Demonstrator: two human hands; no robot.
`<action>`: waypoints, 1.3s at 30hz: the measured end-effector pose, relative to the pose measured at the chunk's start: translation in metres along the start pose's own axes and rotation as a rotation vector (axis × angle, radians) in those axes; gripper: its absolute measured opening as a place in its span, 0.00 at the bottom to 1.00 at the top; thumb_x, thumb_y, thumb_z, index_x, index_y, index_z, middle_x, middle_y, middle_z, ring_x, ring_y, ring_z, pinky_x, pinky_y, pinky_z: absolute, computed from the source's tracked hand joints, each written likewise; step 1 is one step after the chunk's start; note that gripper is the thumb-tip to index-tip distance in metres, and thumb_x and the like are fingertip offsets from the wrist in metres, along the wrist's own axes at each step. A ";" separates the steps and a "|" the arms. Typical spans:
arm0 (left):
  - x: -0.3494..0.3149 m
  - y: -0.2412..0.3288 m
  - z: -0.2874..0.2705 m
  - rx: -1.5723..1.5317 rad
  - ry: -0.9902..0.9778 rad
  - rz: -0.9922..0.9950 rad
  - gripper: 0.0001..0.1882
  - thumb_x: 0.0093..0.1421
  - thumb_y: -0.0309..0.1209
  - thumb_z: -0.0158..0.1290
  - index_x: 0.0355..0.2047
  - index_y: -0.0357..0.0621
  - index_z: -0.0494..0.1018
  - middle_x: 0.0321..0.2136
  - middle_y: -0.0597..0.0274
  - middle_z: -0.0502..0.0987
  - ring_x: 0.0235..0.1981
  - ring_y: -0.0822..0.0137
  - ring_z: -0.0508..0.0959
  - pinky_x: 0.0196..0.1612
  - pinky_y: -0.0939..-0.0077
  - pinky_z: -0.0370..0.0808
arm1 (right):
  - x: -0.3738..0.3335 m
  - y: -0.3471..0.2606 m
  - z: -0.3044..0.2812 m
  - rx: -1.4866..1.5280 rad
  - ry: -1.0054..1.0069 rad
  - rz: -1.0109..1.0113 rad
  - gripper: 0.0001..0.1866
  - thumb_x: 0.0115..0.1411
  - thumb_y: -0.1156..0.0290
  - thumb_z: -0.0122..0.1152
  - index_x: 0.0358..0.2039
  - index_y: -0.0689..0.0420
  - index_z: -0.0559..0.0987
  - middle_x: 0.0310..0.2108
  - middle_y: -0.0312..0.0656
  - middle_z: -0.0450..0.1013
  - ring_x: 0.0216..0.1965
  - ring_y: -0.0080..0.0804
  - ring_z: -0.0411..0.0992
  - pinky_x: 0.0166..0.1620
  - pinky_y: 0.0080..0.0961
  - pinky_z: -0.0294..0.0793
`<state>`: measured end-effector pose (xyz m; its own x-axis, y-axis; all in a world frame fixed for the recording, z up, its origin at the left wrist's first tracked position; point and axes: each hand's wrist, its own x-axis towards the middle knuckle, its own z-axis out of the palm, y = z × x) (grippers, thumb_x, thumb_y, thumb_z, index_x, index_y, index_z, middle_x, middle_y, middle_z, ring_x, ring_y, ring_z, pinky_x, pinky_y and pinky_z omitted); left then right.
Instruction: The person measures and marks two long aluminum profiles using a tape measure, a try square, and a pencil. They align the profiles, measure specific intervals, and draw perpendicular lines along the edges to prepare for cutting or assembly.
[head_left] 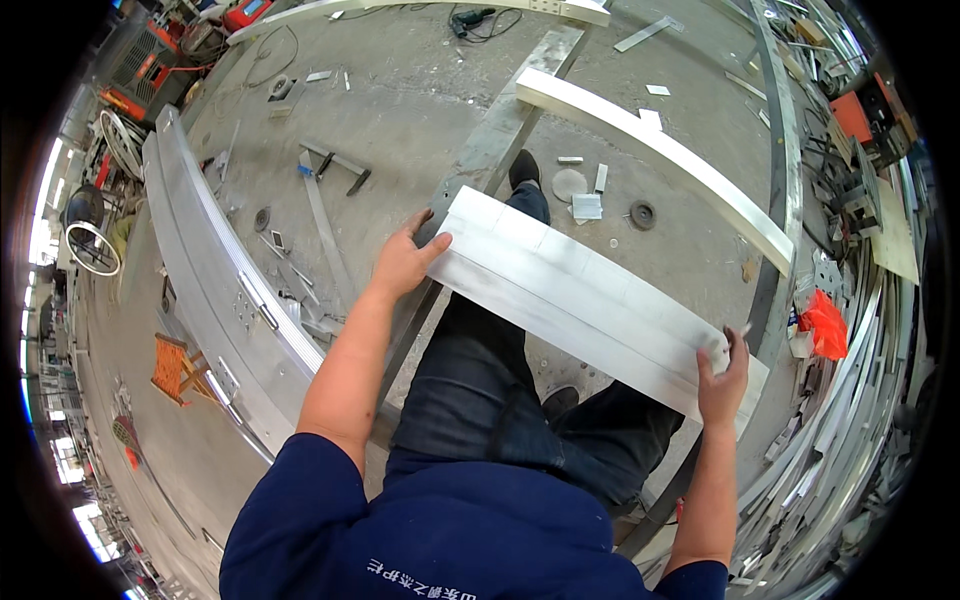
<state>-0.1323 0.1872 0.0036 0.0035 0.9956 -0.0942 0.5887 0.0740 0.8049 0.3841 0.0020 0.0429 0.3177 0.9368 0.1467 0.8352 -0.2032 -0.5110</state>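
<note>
A long flat aluminium plate (pixel 570 290) is held out in front of me, slanting from upper left to lower right above my legs. My left hand (pixel 402 262) grips its left end, thumb on the top edge. My right hand (pixel 724 372) holds its right end, fingers curled over the far edge. Under the plate are my dark trousers and black shoes (pixel 524 166) on a concrete floor.
A long curved aluminium beam (pixel 215 290) lies on the floor at my left. A pale square beam (pixel 660 150) crosses ahead on the right, over a grey steel bar (pixel 505 120). Metal offcuts and a red bag (pixel 825 325) pile up at right. Small parts and tools litter the floor.
</note>
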 end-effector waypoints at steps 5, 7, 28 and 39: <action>0.002 0.004 0.008 -0.145 -0.097 0.015 0.39 0.63 0.46 0.63 0.66 0.32 0.68 0.61 0.41 0.76 0.64 0.50 0.74 0.67 0.64 0.68 | 0.068 -0.047 0.024 0.056 -0.373 0.081 0.28 0.62 0.58 0.71 0.56 0.61 0.77 0.52 0.57 0.79 0.56 0.53 0.77 0.59 0.39 0.73; 0.004 -0.001 0.012 -0.302 -0.139 0.012 0.37 0.63 0.43 0.62 0.67 0.33 0.68 0.61 0.42 0.76 0.63 0.52 0.75 0.66 0.66 0.68 | 0.082 -0.054 0.038 0.042 -0.509 0.070 0.27 0.62 0.56 0.71 0.55 0.61 0.78 0.51 0.58 0.79 0.55 0.53 0.77 0.58 0.39 0.74; 0.002 0.010 0.011 -0.423 -0.157 -0.048 0.33 0.64 0.37 0.63 0.64 0.29 0.71 0.65 0.44 0.72 0.67 0.57 0.71 0.69 0.67 0.64 | 0.098 -0.054 0.053 -0.018 -0.611 0.091 0.25 0.58 0.56 0.76 0.44 0.64 0.81 0.33 0.51 0.80 0.35 0.40 0.77 0.44 0.36 0.76; -0.011 0.000 0.007 -0.303 -0.001 -0.079 0.33 0.61 0.39 0.65 0.61 0.30 0.73 0.60 0.42 0.77 0.63 0.54 0.75 0.66 0.65 0.69 | 0.080 -0.074 0.048 -0.111 -0.478 -0.108 0.42 0.47 0.58 0.83 0.59 0.63 0.74 0.53 0.55 0.78 0.55 0.53 0.74 0.59 0.43 0.73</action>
<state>-0.1268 0.1760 0.0004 -0.0321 0.9860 -0.1635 0.3192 0.1652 0.9332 0.3259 0.1061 0.0517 0.0071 0.9747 -0.2233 0.9030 -0.1022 -0.4174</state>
